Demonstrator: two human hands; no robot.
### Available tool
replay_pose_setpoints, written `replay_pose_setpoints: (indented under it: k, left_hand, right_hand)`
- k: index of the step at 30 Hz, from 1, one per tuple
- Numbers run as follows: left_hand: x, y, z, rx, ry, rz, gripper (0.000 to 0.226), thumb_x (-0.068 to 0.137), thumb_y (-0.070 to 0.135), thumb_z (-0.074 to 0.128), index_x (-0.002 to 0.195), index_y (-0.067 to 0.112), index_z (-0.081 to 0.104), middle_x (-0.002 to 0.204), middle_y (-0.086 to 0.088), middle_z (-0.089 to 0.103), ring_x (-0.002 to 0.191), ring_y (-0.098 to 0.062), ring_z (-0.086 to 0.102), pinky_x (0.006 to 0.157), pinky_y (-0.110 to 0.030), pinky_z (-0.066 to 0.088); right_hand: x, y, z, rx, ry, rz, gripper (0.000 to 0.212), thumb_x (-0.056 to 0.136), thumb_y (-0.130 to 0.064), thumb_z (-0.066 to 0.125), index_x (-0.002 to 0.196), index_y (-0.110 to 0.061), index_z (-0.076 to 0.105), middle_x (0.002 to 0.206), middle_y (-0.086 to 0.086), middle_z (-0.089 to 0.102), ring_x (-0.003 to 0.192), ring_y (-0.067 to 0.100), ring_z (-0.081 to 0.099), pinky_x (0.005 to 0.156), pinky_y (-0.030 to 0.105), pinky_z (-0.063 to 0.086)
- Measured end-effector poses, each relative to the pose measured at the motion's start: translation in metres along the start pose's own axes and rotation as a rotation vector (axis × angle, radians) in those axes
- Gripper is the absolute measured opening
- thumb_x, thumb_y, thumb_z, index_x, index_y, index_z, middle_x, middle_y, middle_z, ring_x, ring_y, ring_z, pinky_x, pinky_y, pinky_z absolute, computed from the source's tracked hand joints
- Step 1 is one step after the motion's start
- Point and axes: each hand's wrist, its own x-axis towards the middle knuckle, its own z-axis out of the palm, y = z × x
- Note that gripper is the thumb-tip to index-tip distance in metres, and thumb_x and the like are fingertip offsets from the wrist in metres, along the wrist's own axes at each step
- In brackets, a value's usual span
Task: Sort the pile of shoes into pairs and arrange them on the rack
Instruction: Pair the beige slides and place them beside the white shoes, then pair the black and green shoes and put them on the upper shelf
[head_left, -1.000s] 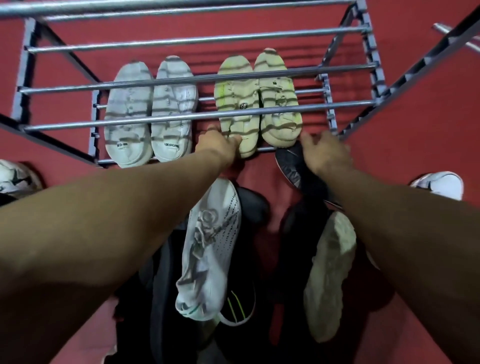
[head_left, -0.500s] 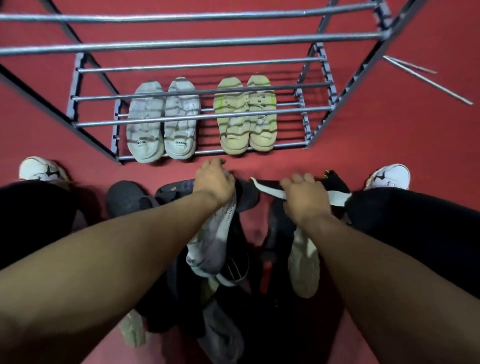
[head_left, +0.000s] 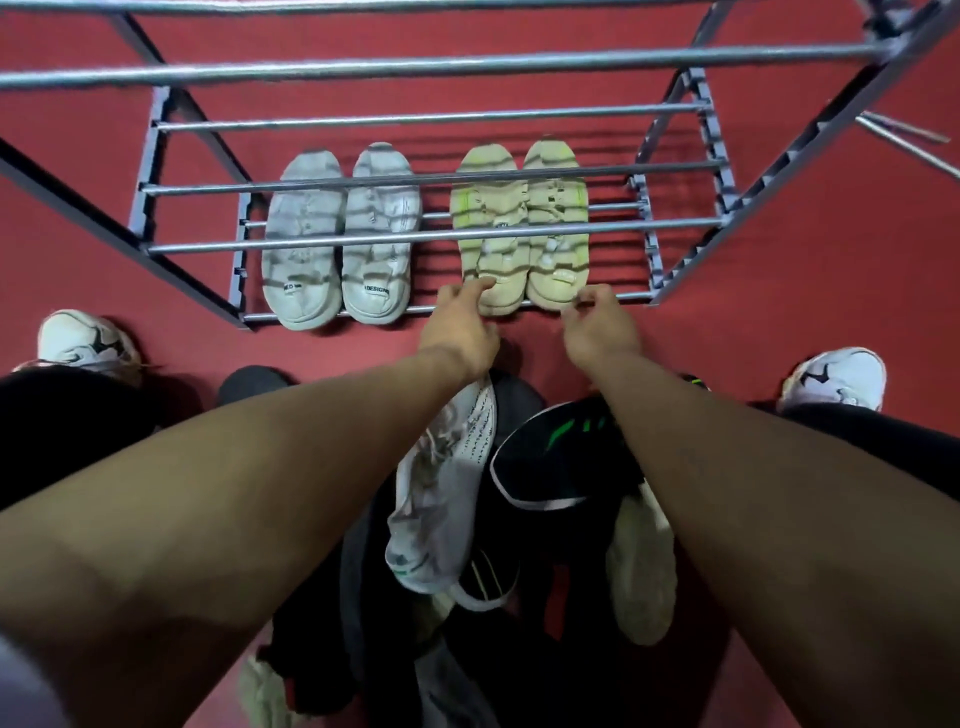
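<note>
A metal shoe rack (head_left: 332, 240) stands on the red floor. Its bottom shelf holds a white pair (head_left: 340, 244) on the left and a beige pair (head_left: 519, 228) on the right. My left hand (head_left: 460, 325) reaches forward, and its outstretched fingers touch the heel of the left beige shoe. My right hand (head_left: 597, 327) is at the heel of the right beige shoe by the front rail, with its fingertips curled. Whether it pinches the heel is unclear. The pile lies under my forearms: a white sneaker (head_left: 447, 483), a black shoe with green marks (head_left: 556, 462) and a cream shoe (head_left: 644, 571).
My own feet in white sneakers stand at the left (head_left: 88, 340) and right (head_left: 836, 376) of the pile. A dark grey shoe (head_left: 252, 382) lies near the left foot. Loose metal rods (head_left: 909, 143) lie on the floor right of the rack. Upper rack bars cross the top of the view.
Half a second ago both hands were down on the pile. Now they have moved forward to the heels of the beige pair on the bottom shelf, holding no shoe from the pile.
</note>
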Motion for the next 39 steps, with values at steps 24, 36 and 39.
replay_pose_setpoints:
  k: [24, 36, 39]
  left_hand:
    - [0.029, -0.003, 0.006, 0.075, 0.025, 0.023, 0.05, 0.09, 0.021, 0.055, 0.139, 0.024, 0.043, 0.137, -0.012, 0.044, 0.116, -0.032, 0.057, 0.101, -0.035, 0.042]
    - [-0.102, -0.023, -0.04, 0.051, -0.012, -0.068, 0.043, 0.089, 0.016, 0.054, 0.132, 0.013, 0.053, 0.133, -0.009, 0.06, 0.122, -0.026, 0.057, 0.103, -0.028, 0.041]
    - [-0.123, -0.023, -0.05, 0.044, 0.015, -0.068, 0.042, 0.09, 0.016, 0.052, 0.132, 0.012, 0.053, 0.133, -0.009, 0.061, 0.122, -0.027, 0.057, 0.102, -0.03, 0.041]
  right_hand:
    - [0.022, 0.023, -0.014, 0.098, -0.058, -0.056, 0.044, 0.089, -0.034, 0.065, 0.127, -0.016, 0.054, 0.111, -0.002, 0.063, 0.104, 0.019, 0.061, 0.095, 0.031, 0.047]
    - [-0.117, 0.014, -0.054, -1.066, -0.372, -0.451, 0.035, 0.084, -0.019, 0.055, 0.119, -0.024, 0.059, 0.121, 0.004, 0.065, 0.11, 0.028, 0.061, 0.082, 0.034, 0.044]
    - [-0.14, 0.009, -0.063, -0.829, -0.173, -0.471, 0.027, 0.086, -0.021, 0.054, 0.113, -0.022, 0.055, 0.117, 0.008, 0.065, 0.108, 0.032, 0.06, 0.08, 0.037, 0.043]
